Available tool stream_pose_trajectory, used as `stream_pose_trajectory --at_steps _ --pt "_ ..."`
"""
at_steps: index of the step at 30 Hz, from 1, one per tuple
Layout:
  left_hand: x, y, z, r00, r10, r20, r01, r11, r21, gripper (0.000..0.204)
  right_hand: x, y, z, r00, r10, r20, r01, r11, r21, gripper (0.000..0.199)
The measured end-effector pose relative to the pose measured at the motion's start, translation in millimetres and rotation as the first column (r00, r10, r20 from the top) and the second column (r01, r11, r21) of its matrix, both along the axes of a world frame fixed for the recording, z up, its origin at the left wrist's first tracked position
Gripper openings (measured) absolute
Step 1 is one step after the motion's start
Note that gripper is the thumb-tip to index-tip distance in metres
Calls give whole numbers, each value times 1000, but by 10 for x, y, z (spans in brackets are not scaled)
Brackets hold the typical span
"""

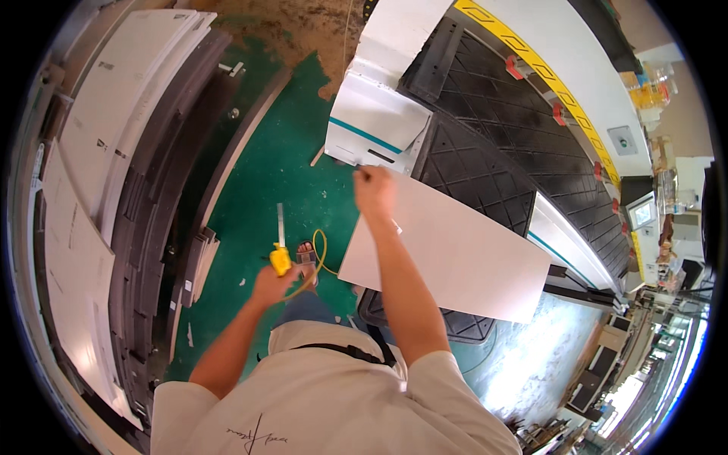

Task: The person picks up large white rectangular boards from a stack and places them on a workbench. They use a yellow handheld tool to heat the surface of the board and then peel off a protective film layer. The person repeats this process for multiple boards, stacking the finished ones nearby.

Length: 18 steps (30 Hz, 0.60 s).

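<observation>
My left hand [273, 285] is closed round a yellow air blow gun [280, 260], whose straight silver nozzle points away from me. A thin yellow hose [323, 244] loops from beside that hand toward the panel's edge. My right hand [375, 191] is above the far left corner of a large pale panel [447, 243], its fingers curled. Something small and dark shows at those fingers, too blurred to name. The panel lies over the black ribbed bed of a machine. Just beyond my right hand stands the machine's white housing [371, 121] with a teal stripe.
Stacked white and dark boards [136, 114] line the left side. A black grooved machine table [485, 98] spreads to the right, bordered by a white beam with a yellow strip [561, 91]. Green floor [280, 174] lies between. My sandalled foot [306, 254] is near the hose.
</observation>
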<state>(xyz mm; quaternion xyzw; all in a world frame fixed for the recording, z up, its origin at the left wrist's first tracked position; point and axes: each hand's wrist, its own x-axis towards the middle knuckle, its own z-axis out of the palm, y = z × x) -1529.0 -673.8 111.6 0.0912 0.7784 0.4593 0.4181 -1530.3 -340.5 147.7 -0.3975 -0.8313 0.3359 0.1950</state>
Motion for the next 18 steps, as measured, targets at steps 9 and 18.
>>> stream_pose_trajectory --at_steps 9,18 --pt "-387 -1422 -403 994 -105 -15 84 864 -497 35 251 794 88 951 308 31 -307 927 214 11" --pt "27 -1552 -467 980 121 159 -52 923 -382 30 1368 -622 -1 668 697 259 -743 640 196 26"
